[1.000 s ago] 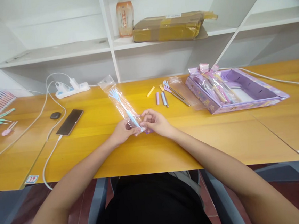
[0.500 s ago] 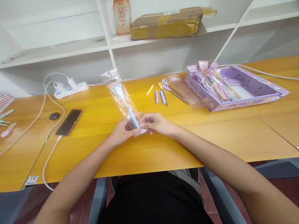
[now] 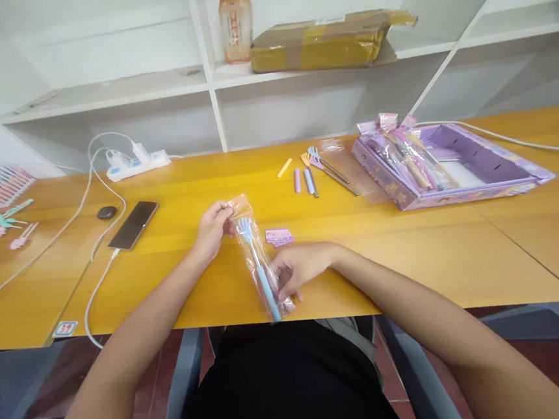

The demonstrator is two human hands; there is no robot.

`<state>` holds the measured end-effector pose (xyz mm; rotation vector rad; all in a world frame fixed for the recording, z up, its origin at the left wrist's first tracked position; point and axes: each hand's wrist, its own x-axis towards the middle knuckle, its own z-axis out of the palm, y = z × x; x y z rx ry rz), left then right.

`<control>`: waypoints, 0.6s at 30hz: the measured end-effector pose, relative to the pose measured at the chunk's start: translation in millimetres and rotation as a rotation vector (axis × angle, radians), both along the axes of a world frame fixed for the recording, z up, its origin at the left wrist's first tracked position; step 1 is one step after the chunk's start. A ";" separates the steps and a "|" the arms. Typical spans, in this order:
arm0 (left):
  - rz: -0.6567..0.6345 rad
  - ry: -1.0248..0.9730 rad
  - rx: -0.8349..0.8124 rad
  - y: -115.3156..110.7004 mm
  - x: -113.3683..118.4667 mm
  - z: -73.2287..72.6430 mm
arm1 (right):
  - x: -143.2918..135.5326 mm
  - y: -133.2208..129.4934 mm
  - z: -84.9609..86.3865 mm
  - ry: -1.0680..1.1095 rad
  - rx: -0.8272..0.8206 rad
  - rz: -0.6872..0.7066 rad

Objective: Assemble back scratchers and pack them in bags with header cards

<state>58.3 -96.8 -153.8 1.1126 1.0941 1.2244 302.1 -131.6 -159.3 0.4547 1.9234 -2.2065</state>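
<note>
A blue back scratcher [image 3: 265, 287] with a hand-shaped head lies inside a clear plastic bag [image 3: 246, 207], tilted, its handle end near the table's front edge. My left hand [image 3: 213, 229] is closed on the top corner of the bag, beside the scratcher's head. Lower down, my right hand [image 3: 298, 268] has its fingers curled at the bag's right side, next to the handle; its fingertips are partly hidden. Just beyond my right hand, small purple printed cards [image 3: 278, 236] lie on the table.
Scratcher heads with metal rods [image 3: 332, 169] and coloured handles [image 3: 297, 180] lie at the back. A purple box [image 3: 474, 194] with bagged items stands right. Leftward are a phone [image 3: 134, 225], a black earbud-like case [image 3: 107, 212], a power strip [image 3: 138, 166] and white cables.
The bagged scratcher has come down toward the table's front edge. My left hand has shifted up to the bag's top, and my right hand has moved lower. Purple cards now show on the table.
</note>
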 end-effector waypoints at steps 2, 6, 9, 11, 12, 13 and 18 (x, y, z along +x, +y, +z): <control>0.005 0.035 0.006 -1.1 1.5 -1.9 | 5.1 7.3 -0.2 -0.021 0.061 -0.070; -0.014 0.073 0.018 -2.6 3.8 -4.0 | 16.4 26.2 -5.0 0.044 0.469 -0.493; -0.043 0.106 0.042 -3.4 5.1 -6.1 | 23.9 37.9 -11.4 0.049 1.015 -0.777; -0.056 0.137 0.051 -4.0 5.8 -8.3 | 28.6 42.7 -15.8 -0.014 1.220 -0.777; -0.060 0.151 0.054 -4.3 6.2 -9.4 | 30.8 44.2 -18.0 -0.053 1.254 -0.752; -0.064 0.162 0.058 -4.6 6.5 -10.5 | 32.5 45.4 -20.0 -0.091 1.262 -0.732; -0.117 0.193 0.089 -6.4 7.4 -15.4 | 34.3 51.2 -28.0 -0.147 1.228 -0.742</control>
